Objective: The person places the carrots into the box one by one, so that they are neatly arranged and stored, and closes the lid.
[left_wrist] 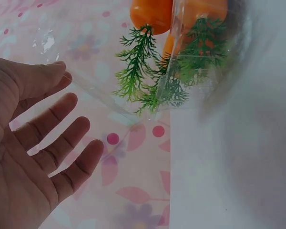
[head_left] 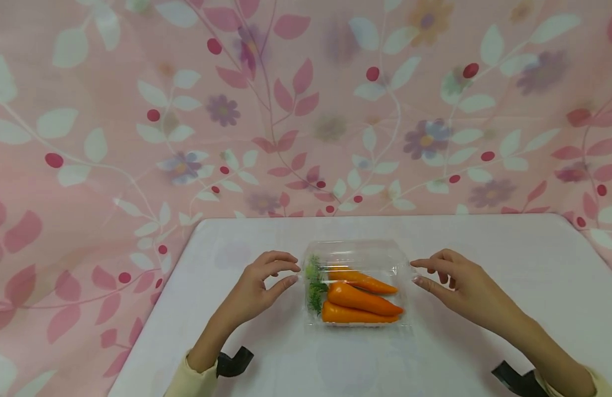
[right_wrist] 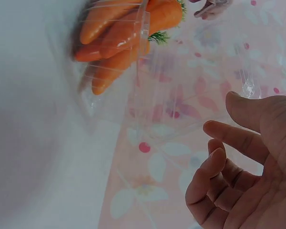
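Note:
Several orange toy carrots [head_left: 363, 298] with feathery green tops [head_left: 315, 286] lie in a clear plastic container [head_left: 410, 326] on the white table. Its clear lid [head_left: 355, 246] is raised, tilted up from the base. At the lid's left side my left hand [head_left: 253, 286] pinches the rim between thumb and index finger; the other fingers are loosely bent in the left wrist view. On the opposite side my right hand [head_left: 457, 278] has thumb and index finger apart, fingertips right at the lid's edge. Its other fingers are bent inward in the right wrist view.
The white table [head_left: 350, 364] stretches out around the container. Behind and left of it hangs a pink floral cloth [head_left: 306, 138]. Black straps [head_left: 235, 362] sit at both wrists, beside pale yellow sleeves [head_left: 194, 380].

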